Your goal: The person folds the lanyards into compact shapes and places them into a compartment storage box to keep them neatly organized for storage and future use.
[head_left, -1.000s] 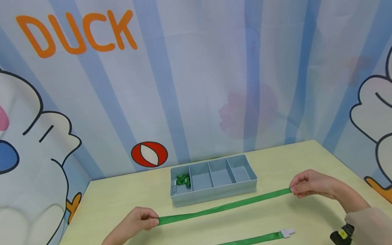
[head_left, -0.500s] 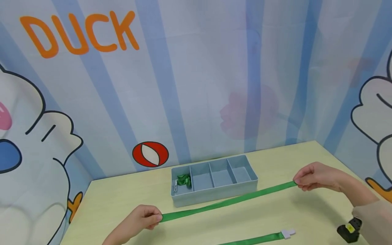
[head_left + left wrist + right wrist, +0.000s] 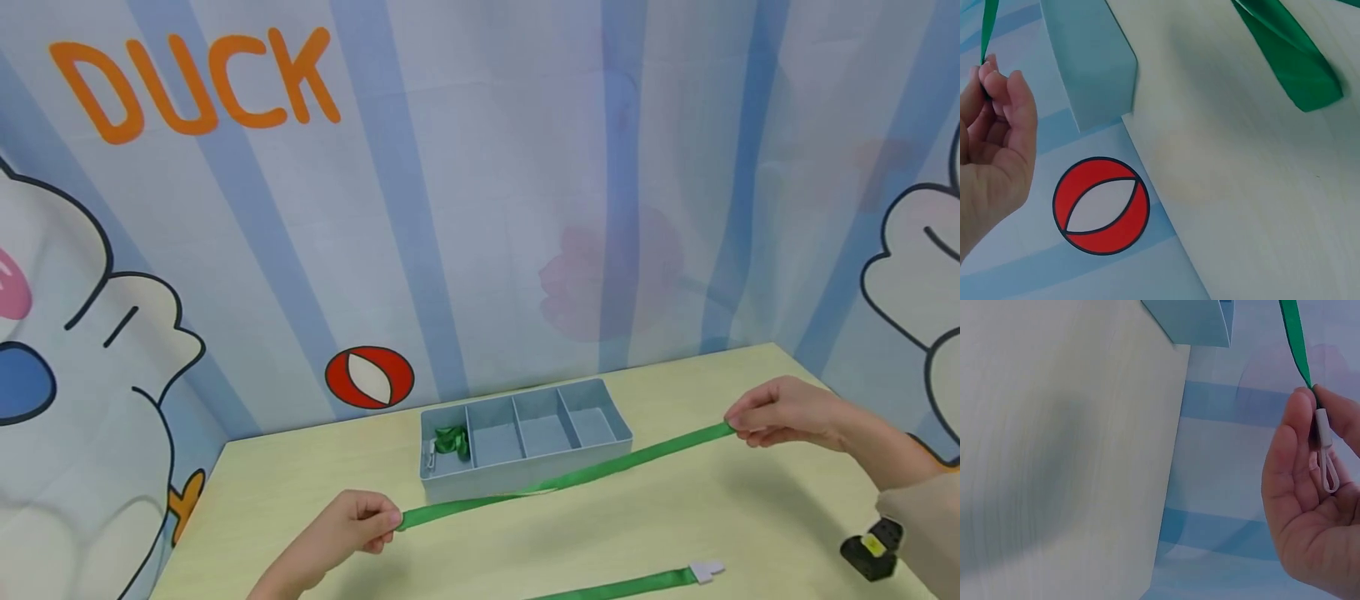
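A green lanyard [image 3: 573,478] stretches in the air between the two hands, slanting up to the right with a slight twist near its middle. My left hand [image 3: 352,533] pinches one end between thumb and fingertips. At the other end, my right hand [image 3: 795,421] pinches the strap. In the right wrist view, a white clip [image 3: 1325,450] with a loop hangs inside the right palm. Another green lanyard [image 3: 615,588] lies on the table at the bottom of the head view, with a white clip end [image 3: 705,571].
Behind the held lanyard stands a grey-blue tray [image 3: 525,477] with several compartments. Its leftmost compartment holds a bundled green lanyard [image 3: 452,442]. A black device with a yellow mark [image 3: 872,548] is by the right sleeve. A printed curtain [image 3: 495,208] hangs behind the table.
The right hand has risen and shifted right, and the left hand has risen slightly and moved right. The held lanyard has moved up with them and now overlaps the tray's front.
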The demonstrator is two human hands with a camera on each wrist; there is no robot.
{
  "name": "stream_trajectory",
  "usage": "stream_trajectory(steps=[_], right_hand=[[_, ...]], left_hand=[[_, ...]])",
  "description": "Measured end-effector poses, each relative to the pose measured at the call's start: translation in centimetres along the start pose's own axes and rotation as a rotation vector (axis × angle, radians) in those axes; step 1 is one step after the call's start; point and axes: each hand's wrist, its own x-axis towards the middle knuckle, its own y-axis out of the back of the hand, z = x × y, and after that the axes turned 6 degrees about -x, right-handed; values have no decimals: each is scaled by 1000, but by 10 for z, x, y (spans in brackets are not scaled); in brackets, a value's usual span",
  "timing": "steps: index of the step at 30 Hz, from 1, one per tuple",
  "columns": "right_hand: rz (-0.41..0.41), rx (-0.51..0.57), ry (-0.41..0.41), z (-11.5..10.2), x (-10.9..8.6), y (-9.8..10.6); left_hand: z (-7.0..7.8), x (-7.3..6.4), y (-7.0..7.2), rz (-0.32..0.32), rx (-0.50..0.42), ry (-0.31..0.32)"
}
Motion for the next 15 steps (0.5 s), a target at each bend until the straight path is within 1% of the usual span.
stream_trajectory(steps=[4,8,10,12,15], right_hand=[[8,15,-3,-7,-1,2],[10,29,-11,-15,-1,1],[17,33,-15,-20,0,-1],[22,35,-10,-26,1,-3],[27,43,7,-35,3,-7]], left_hand=[[7,0,-1,22,-68,41],[17,2,-6,46,-134,75],[22,2,-9,51,-163,80],[26,2,-12,46,-182,71],[33,3,-16,41,-181,55]])
